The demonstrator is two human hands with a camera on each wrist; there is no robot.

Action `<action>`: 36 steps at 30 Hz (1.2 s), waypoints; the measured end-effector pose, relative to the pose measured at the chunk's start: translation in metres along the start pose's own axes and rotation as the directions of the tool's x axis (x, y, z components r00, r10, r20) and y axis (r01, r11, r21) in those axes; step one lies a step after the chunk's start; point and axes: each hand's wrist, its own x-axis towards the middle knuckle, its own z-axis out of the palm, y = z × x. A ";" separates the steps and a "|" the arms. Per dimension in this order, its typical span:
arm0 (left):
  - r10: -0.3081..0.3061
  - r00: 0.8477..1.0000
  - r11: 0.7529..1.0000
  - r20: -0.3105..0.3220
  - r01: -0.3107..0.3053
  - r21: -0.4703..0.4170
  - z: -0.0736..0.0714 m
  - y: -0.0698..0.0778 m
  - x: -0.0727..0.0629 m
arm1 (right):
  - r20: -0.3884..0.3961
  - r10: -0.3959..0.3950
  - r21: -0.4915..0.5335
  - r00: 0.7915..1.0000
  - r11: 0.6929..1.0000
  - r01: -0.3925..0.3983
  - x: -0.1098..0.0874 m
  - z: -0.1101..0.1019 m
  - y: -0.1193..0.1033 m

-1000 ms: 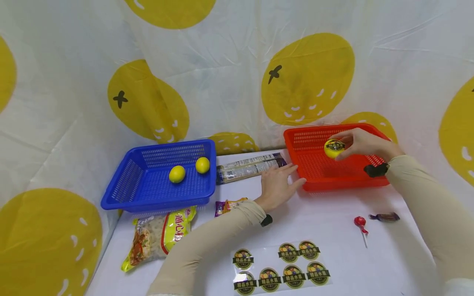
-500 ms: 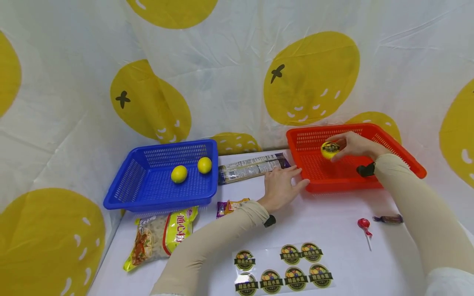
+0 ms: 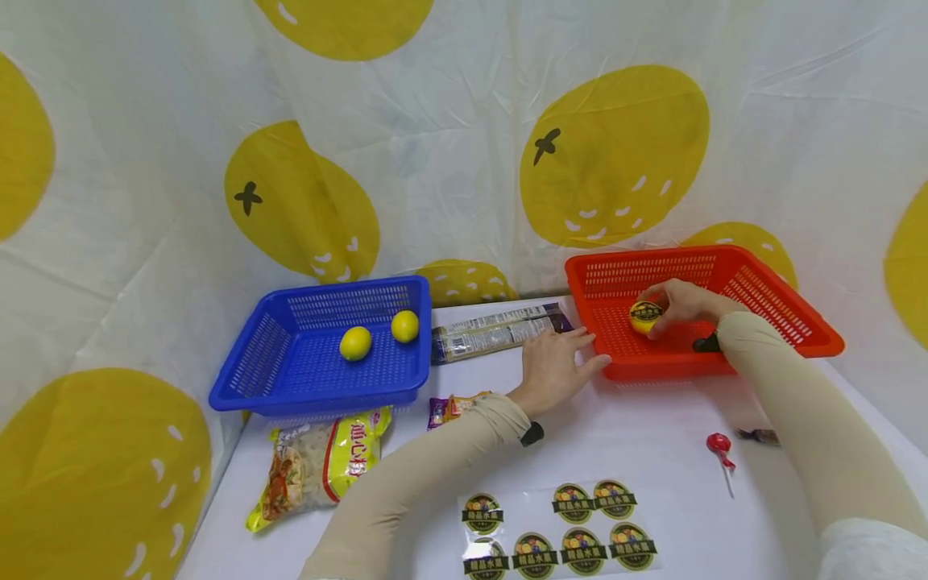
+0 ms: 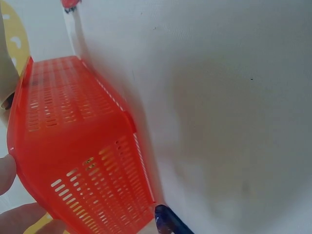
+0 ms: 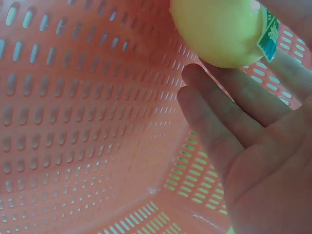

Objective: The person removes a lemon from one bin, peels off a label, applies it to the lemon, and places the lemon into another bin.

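Observation:
In the head view my right hand (image 3: 685, 304) is inside the red basket (image 3: 652, 370), pinching a yellow lemon (image 3: 642, 323) between thumb and fingers. A round dark label (image 3: 646, 312) is stuck on the lemon and faces forward. In the right wrist view the lemon (image 5: 219, 34) shows at the top, with fingers (image 5: 214, 105) beneath it and the slotted basket wall (image 5: 73, 97) behind. My left hand (image 3: 553, 370) touches the near left corner of the red basket, its fingers fairly straight. The left wrist view shows those fingertips (image 4: 22, 219) right at the rim.
A blue basket (image 3: 319, 399) with two lemons stands at left, a pasta bag (image 3: 312, 467) before it. Long packets (image 3: 500, 334) lie between the baskets. A label sheet (image 3: 518, 515), small snack packets (image 3: 453, 407), a red lollipop (image 3: 719, 443) and a wrapped candy (image 3: 759, 436) lie nearer.
My right hand has lowered the labelled lemon further into the red basket and slightly left. My left hand has stayed at the basket's corner. The whole head view has shifted a little.

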 end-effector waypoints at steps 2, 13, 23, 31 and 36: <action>-0.003 1.000 1.000 0.010 0.003 -0.008 -0.001 0.001 0.000 | 0.002 -0.001 -0.021 1.000 1.000 0.001 0.001 0.001 0.001; -0.013 1.000 0.999 0.015 0.013 -0.029 -0.002 0.001 0.002 | 0.016 0.016 -0.045 1.000 0.999 -0.015 0.000 -0.002 0.001; -0.017 1.000 0.999 0.009 0.018 -0.045 -0.002 0.000 0.005 | 0.065 0.035 -0.035 0.997 0.999 -0.033 0.003 -0.006 -0.004; -0.036 0.999 0.998 0.028 0.037 -0.052 -0.002 0.001 0.006 | 0.026 0.014 -0.047 1.000 0.999 -0.013 0.002 -0.010 -0.004; -0.043 0.999 0.997 0.029 0.044 -0.059 -0.003 0.001 0.007 | -0.047 -0.002 -0.045 0.999 0.999 0.000 -0.009 -0.026 -0.022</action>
